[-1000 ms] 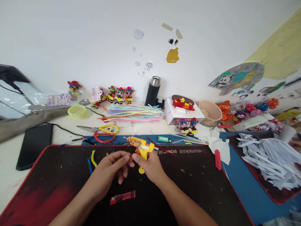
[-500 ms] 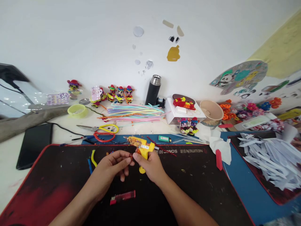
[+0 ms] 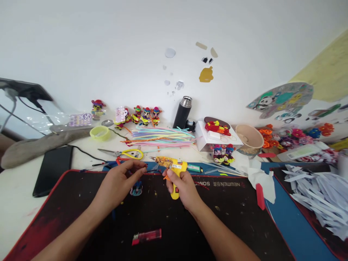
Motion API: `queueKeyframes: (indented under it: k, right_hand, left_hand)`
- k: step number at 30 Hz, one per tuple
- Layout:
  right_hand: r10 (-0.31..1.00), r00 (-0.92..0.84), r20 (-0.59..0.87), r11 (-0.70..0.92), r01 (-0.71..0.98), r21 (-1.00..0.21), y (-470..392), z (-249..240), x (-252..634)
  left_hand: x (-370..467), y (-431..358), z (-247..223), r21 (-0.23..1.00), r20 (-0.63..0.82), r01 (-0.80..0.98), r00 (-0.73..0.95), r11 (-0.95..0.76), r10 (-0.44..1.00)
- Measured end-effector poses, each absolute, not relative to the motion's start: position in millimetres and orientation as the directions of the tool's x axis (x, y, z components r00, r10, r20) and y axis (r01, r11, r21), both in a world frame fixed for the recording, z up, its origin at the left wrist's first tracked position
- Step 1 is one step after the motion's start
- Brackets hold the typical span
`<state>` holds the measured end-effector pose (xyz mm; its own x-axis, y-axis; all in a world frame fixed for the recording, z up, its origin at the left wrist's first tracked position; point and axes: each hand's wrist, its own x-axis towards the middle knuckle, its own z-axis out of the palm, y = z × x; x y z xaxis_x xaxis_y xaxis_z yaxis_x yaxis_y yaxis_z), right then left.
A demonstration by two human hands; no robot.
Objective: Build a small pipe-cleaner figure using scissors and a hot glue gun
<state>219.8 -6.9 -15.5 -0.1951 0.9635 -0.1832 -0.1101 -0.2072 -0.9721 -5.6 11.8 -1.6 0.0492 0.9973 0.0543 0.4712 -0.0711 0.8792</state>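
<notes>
My right hand grips a yellow hot glue gun by its handle, the glue-crusted nozzle pointing left. Between thumb and fingertips my left hand pinches a small dark red piece, mostly hidden, just left of the nozzle tip and apart from it. On the black mat under the left hand lies a small blue and black piece, partly covered. A pink lighter rests on the mat nearer to me. Scissors with yellow and red handles lie beyond the left hand.
Pastel fuzzy sticks lie behind the mat, with several small figures along the wall. A black thermos stands beside a white box. Paper strips are heaped at right; a phone lies at left.
My hands have moved apart. The left hand carries the small piece up toward the nozzle, while the glue gun has shifted right. The blue and black piece now shows. The camera view has shifted slightly.
</notes>
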Motion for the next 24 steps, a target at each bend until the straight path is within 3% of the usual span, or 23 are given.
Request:
queueKeyframes:
  k: [7, 15, 24]
  right_hand:
    - [0.959, -0.175, -0.222, -0.232, -0.039, -0.972, -4.4, -25.2, 210.1]
    - [0.941, -0.173, -0.292, -0.295, 0.011, -0.956, -8.7, -37.4, 211.2]
    - [0.932, -0.183, -0.314, -0.309, 0.055, -0.950, -14.0, -39.1, 209.5]
  left_hand:
    - [-16.6, 14.8, -27.1, 0.824, 0.148, 0.558, -0.040, -0.100, 0.988]
    - [-21.0, 15.2, -39.4, 0.675, 0.395, 0.643, 0.099, -0.361, 0.913]
    - [-17.0, 12.9, -36.9, 0.661, 0.406, 0.636, 0.143, -0.397, 0.903]
